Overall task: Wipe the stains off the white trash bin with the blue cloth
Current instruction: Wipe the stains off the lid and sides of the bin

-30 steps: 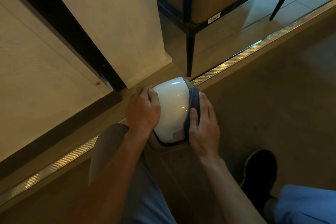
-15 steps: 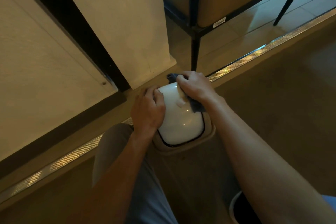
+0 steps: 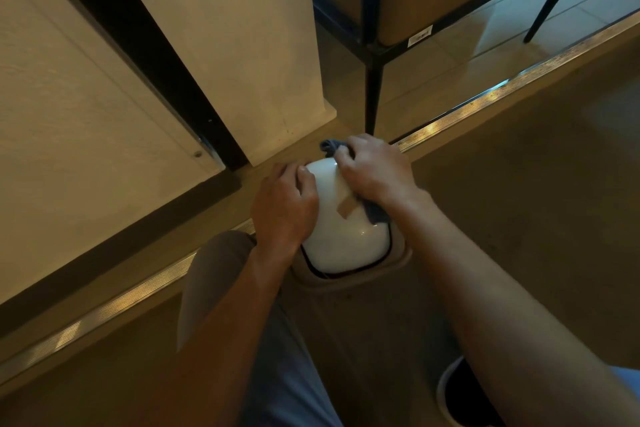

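Observation:
The white trash bin [image 3: 346,243] stands on the floor in the middle of the head view, seen from above, its glossy domed lid facing me. A small tan patch [image 3: 346,209] shows on the lid. My left hand [image 3: 282,206] grips the lid's left side. My right hand [image 3: 375,170] presses the blue cloth [image 3: 375,213] against the lid's far right edge. One end of the cloth pokes out beyond my fingers at the far rim, the other hangs under my wrist.
A pale wall column [image 3: 242,45] and a dark door frame [image 3: 138,55] rise just behind the bin. A black-legged piece of furniture [image 3: 372,87] stands at the back right. A metal floor strip [image 3: 485,104] runs diagonally. My knee [image 3: 221,270] and a dark shoe [image 3: 464,395] are near the bin.
My right hand slid the cloth from the lid's near right side up to its far right edge. My left hand stayed on the lid's left side.

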